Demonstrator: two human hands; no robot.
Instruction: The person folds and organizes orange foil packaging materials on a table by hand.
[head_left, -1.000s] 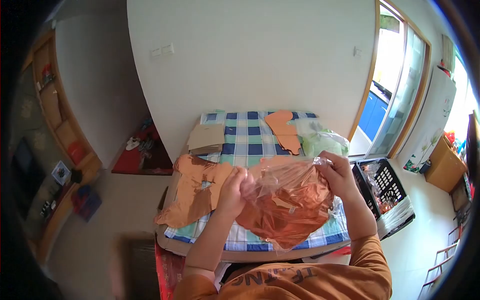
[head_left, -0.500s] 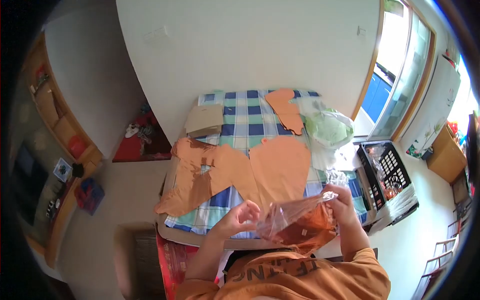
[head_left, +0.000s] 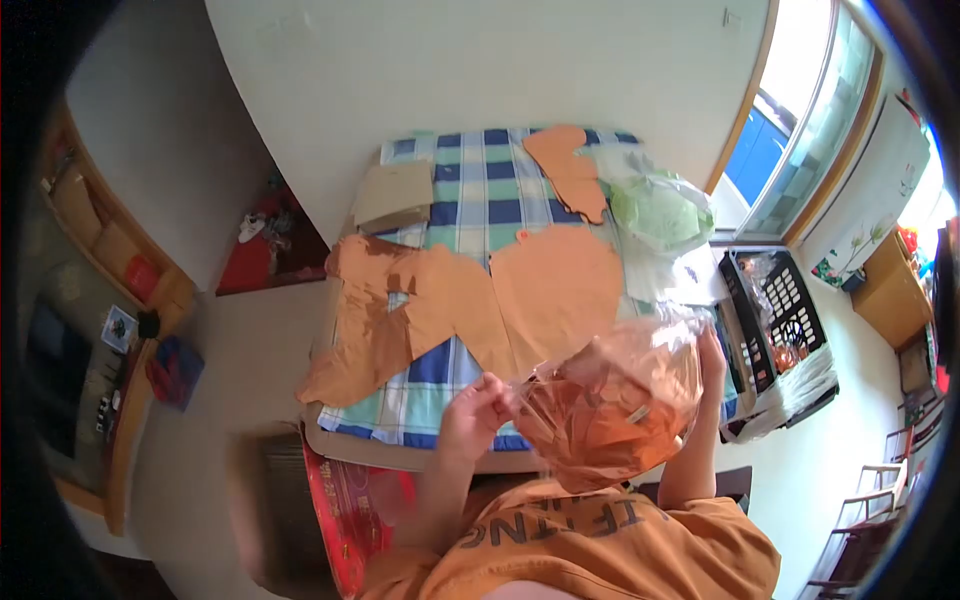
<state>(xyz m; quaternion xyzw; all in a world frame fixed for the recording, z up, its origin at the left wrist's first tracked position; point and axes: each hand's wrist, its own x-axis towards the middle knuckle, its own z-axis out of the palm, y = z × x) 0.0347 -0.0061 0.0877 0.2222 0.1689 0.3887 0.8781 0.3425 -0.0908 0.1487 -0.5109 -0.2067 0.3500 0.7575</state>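
A clear plastic bag (head_left: 612, 405) with folded orange material inside hangs between both hands in front of my chest. My left hand (head_left: 478, 412) pinches its left edge. At the bag's upper right side, my right hand (head_left: 709, 362) has its fingers closed on the plastic, partly behind it. Beyond the bag, a large shiny orange foil shape (head_left: 400, 300) lies flat at the left of the checked cloth, touching a rounded orange shape (head_left: 556, 285). Another flat orange piece (head_left: 566, 170) is near the far edge.
Grey-brown flat sheets (head_left: 394, 196) lie at the table's far left. A pale green plastic bag (head_left: 664, 214) is at its right. A black crate (head_left: 775, 310) with clear bags stands beside the table. An open cardboard box (head_left: 262, 500) and a red box (head_left: 345, 510) are at the lower left.
The bag is now raised and spread wider, its orange contents more visible. My left hand has closed on its edge, and my right hand has moved up and slightly right.
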